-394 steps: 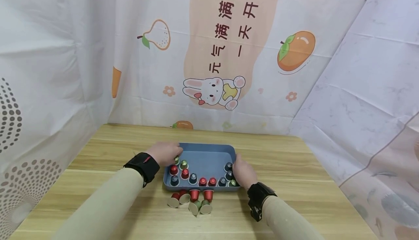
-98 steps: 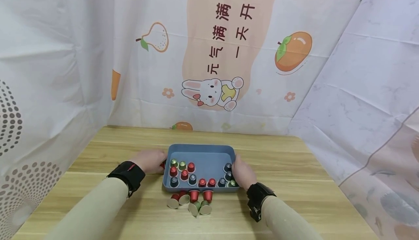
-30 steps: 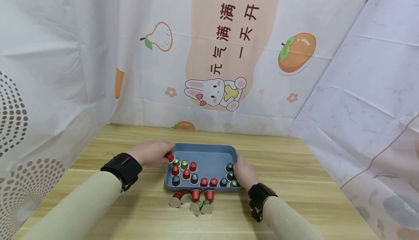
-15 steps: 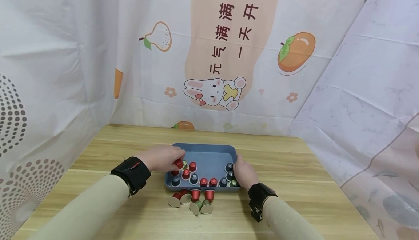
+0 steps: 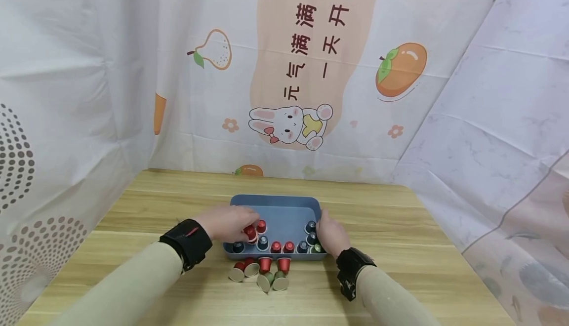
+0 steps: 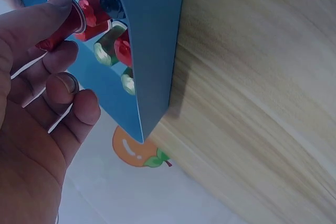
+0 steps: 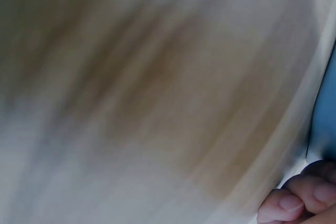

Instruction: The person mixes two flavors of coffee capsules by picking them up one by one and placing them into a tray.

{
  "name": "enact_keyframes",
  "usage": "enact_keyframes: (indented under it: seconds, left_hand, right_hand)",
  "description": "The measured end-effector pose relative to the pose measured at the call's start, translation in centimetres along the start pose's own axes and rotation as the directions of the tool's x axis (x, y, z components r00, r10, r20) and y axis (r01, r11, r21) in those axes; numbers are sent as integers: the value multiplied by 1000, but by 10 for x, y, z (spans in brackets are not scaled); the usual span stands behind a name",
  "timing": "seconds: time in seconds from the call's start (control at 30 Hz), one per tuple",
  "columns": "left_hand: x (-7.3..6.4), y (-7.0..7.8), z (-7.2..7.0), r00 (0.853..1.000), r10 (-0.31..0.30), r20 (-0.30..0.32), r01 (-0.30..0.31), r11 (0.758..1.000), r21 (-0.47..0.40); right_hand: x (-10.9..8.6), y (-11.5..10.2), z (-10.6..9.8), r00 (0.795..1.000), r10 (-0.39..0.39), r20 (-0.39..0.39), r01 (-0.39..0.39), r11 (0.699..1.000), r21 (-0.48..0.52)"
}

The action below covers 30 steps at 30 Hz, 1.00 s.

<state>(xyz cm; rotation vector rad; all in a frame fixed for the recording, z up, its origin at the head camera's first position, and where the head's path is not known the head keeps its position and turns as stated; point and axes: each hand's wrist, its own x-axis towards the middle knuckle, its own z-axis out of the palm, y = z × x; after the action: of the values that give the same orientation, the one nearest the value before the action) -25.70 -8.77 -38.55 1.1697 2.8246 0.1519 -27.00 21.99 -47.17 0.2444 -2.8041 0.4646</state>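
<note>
My left hand (image 5: pixel 228 222) is over the left part of the blue tray (image 5: pixel 284 201). It pinches a red coffee capsule (image 6: pixel 65 27) between thumb and index finger, the other fingers loosely curled. Close beside that capsule stand another red capsule (image 5: pixel 261 225) and a dark blue capsule (image 5: pixel 263 243). Two green capsules (image 6: pixel 107 45) at the tray's left side show in the left wrist view; in the head view the hand hides them. My right hand (image 5: pixel 332 234) grips the tray's right wall, its curled fingers (image 7: pixel 291 203) against the outside in the right wrist view.
Red capsules (image 5: pixel 283 265) and green capsules (image 5: pixel 280 281) lie on the wooden table (image 5: pixel 378 276) just in front of the tray. More dark blue capsules (image 5: pixel 310 226) line its right side. A printed curtain (image 5: pixel 213 143) hangs behind the table.
A red capsule has joined the tray's back row since the earliest frame. My left hand has since carried another from the tray's left side rightward and nearer over the tray. My right hand stays put.
</note>
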Motion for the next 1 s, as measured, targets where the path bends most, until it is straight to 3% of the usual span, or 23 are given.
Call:
enact_keyframes:
  seconds: [0.47, 1.0]
  left_hand:
    - [0, 7, 3, 998, 60, 23, -61, 997, 52]
    - [-2, 9, 9, 997, 65, 46, -66, 997, 32]
  right_hand:
    - [1, -1, -1, 1000, -4, 5, 4, 1000, 1]
    - [-1, -4, -3, 1000, 10, 7, -10, 1000, 3]
